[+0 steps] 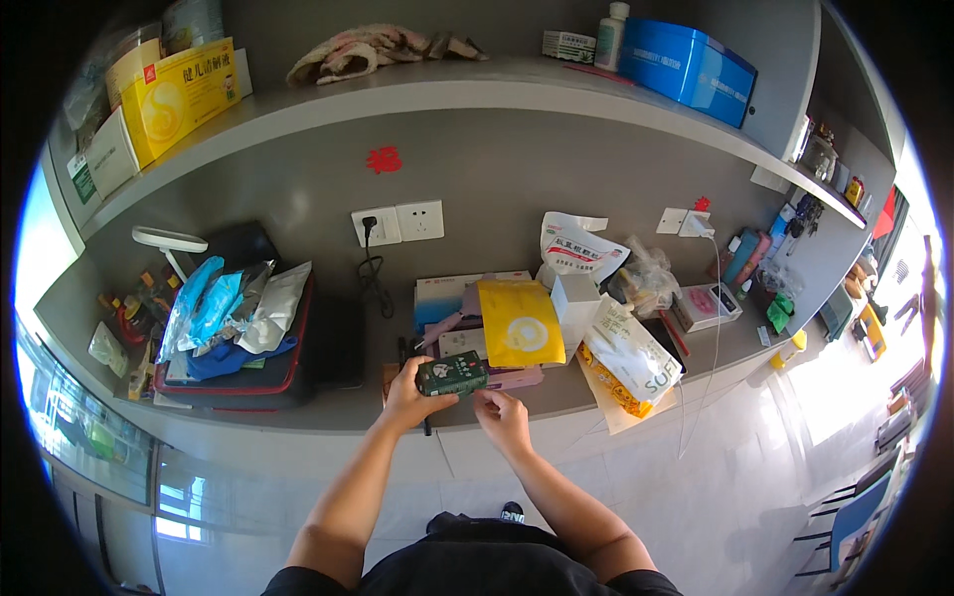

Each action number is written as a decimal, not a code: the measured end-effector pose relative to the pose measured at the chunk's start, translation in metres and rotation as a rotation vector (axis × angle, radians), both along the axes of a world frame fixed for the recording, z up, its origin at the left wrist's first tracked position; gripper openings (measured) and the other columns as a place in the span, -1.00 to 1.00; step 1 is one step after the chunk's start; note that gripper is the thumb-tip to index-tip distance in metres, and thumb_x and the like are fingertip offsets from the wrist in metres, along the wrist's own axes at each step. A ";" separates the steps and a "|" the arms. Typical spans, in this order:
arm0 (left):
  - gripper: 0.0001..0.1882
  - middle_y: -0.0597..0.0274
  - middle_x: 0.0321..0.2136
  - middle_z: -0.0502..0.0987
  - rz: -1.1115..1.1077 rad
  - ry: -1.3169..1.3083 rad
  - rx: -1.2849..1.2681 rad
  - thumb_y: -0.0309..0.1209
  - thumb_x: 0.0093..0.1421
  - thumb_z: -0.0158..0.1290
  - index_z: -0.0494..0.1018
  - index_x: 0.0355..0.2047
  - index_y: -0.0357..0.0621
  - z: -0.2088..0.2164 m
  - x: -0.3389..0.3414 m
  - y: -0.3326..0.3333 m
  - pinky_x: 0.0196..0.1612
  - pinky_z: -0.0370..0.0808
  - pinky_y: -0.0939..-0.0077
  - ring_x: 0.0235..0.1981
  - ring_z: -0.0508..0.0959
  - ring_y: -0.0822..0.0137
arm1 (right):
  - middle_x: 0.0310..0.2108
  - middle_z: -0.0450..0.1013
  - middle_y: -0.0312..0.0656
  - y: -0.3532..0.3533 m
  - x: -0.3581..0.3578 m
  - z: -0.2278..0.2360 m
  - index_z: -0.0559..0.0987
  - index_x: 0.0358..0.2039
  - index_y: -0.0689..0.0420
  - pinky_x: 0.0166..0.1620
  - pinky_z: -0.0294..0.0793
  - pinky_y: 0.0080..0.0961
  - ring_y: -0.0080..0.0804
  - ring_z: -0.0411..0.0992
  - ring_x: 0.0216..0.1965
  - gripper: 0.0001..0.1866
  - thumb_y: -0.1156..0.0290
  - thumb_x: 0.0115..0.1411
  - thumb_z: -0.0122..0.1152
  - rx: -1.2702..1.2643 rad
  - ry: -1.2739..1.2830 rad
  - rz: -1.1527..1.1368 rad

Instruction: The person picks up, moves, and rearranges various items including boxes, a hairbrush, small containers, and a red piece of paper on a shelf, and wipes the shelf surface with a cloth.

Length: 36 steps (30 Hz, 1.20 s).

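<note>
My left hand (405, 398) grips a small dark green box (452, 373) above the counter's front edge, thumb and fingers on its left end. Close to the box's right end is my right hand (503, 419), its fingers curled and pinched together; what they hold, if anything, is too small to make out. Behind the box, a yellow packet (522, 324) lies on a pile of flat boxes. A white carton (573, 310) stands at the packet's right side. A thin black strip shows beside my left hand, partly covered by it.
On the left, blue and silver bags lie on a black case with red edging (288, 372). A tissue pack (633, 348) overhangs the counter front at right. A white cable (714, 348) hangs over the edge. Above runs a curved shelf (477, 96) holding boxes and a cloth.
</note>
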State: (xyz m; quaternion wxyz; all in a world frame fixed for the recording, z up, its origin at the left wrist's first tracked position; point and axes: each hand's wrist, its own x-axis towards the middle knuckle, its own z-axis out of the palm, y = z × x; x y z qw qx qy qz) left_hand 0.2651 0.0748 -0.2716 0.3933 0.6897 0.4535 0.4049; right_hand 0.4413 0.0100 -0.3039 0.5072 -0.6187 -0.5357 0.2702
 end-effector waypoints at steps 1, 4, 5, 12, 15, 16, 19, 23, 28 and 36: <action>-0.19 0.09 -0.16 0.52 -0.022 0.040 0.018 -0.23 -0.25 0.43 0.30 0.00 -0.22 -0.001 0.001 0.006 -0.08 0.45 0.44 -0.12 0.51 0.32 | -0.38 0.56 -0.03 0.000 -0.001 -0.002 0.59 -0.19 0.21 -0.31 0.51 -0.44 -0.30 0.54 -0.45 -0.70 0.43 0.03 0.19 0.006 -0.004 -0.008; -0.07 -0.03 -0.08 0.46 -0.035 0.175 0.096 -0.18 -0.25 0.42 0.21 0.10 -0.20 -0.010 0.006 0.020 -0.01 0.41 0.34 -0.05 0.49 0.14 | -0.33 0.56 -0.08 0.003 -0.003 0.006 0.58 -0.16 0.21 -0.24 0.50 -0.48 -0.36 0.54 -0.35 -0.67 0.38 0.03 0.20 -0.082 -0.001 0.021; -0.03 -0.02 -0.08 0.46 -0.023 0.202 0.146 -0.19 -0.25 0.43 0.18 0.14 -0.19 -0.016 0.008 0.025 0.00 0.41 0.34 -0.04 0.48 0.14 | -0.32 0.56 -0.07 0.006 -0.003 0.008 0.57 -0.15 0.21 -0.24 0.50 -0.47 -0.35 0.54 -0.35 -0.65 0.37 0.03 0.20 -0.083 -0.026 0.025; 0.16 -0.15 0.11 0.23 0.090 0.271 0.285 -0.19 -0.27 0.41 -0.04 0.26 -0.20 -0.018 0.014 0.032 0.16 0.21 0.15 0.14 0.20 -0.16 | -0.30 0.55 -0.02 0.028 -0.006 -0.001 0.50 -0.03 0.18 -0.25 0.49 -0.42 -0.25 0.53 -0.38 -0.52 0.33 -0.01 0.20 -0.048 -0.167 0.038; 0.13 -0.18 0.15 0.15 0.154 0.328 0.363 -0.19 -0.23 0.39 -0.06 0.26 -0.21 -0.021 0.018 0.027 0.15 0.20 0.09 0.11 0.23 -0.19 | -0.33 0.54 0.01 0.024 -0.005 -0.002 0.50 -0.02 0.18 -0.29 0.49 -0.39 -0.23 0.53 -0.40 -0.51 0.34 -0.02 0.19 -0.030 -0.205 0.058; 0.10 -0.18 0.13 0.17 0.182 0.362 0.390 -0.20 -0.20 0.38 -0.04 0.25 -0.21 -0.018 0.022 0.023 0.13 0.21 0.08 0.10 0.23 -0.20 | -0.34 0.53 0.02 0.022 -0.003 0.000 0.50 -0.02 0.18 -0.30 0.48 -0.38 -0.22 0.53 -0.41 -0.51 0.34 -0.02 0.19 -0.022 -0.217 0.061; -0.01 -0.15 0.05 0.25 0.242 0.356 0.560 -0.23 -0.17 0.37 0.06 0.20 -0.19 0.005 0.035 0.002 0.07 0.27 0.10 0.05 0.27 -0.16 | -0.41 0.52 -0.01 0.008 0.004 0.012 0.50 -0.02 0.11 -0.37 0.48 -0.38 -0.25 0.53 -0.44 -0.54 0.39 -0.02 0.17 0.049 -0.235 0.150; -0.42 -0.04 -0.19 0.36 0.258 0.140 0.988 -0.41 -0.12 0.32 0.31 -0.10 -0.22 0.081 0.024 -0.021 -0.12 0.37 0.19 -0.17 0.39 -0.01 | -0.32 0.52 -0.11 -0.024 -0.002 0.117 0.47 0.00 0.15 -0.34 0.50 -0.47 -0.37 0.53 -0.42 -0.55 0.51 0.04 0.22 0.355 -0.174 0.228; -0.67 0.00 -0.30 0.44 -0.018 -0.059 1.380 -0.56 -0.09 0.21 0.38 -0.28 -0.25 0.219 0.060 -0.035 -0.23 0.43 0.25 -0.30 0.44 0.08 | -0.40 0.53 -0.15 -0.029 0.046 0.224 0.55 -0.12 0.19 -0.34 0.49 -0.52 -0.43 0.52 -0.43 -0.67 0.60 0.04 0.22 0.654 -0.308 0.048; -0.63 -0.02 -0.12 0.50 -0.246 -0.013 1.299 -0.60 0.11 0.01 0.39 -0.02 -0.29 0.400 0.140 -0.021 -0.02 0.41 0.38 -0.08 0.51 0.13 | -0.16 0.48 0.00 0.009 0.175 0.406 0.53 -0.14 0.21 -0.07 0.41 -0.30 -0.10 0.45 -0.14 -0.71 0.55 0.07 0.12 1.078 -0.555 -0.517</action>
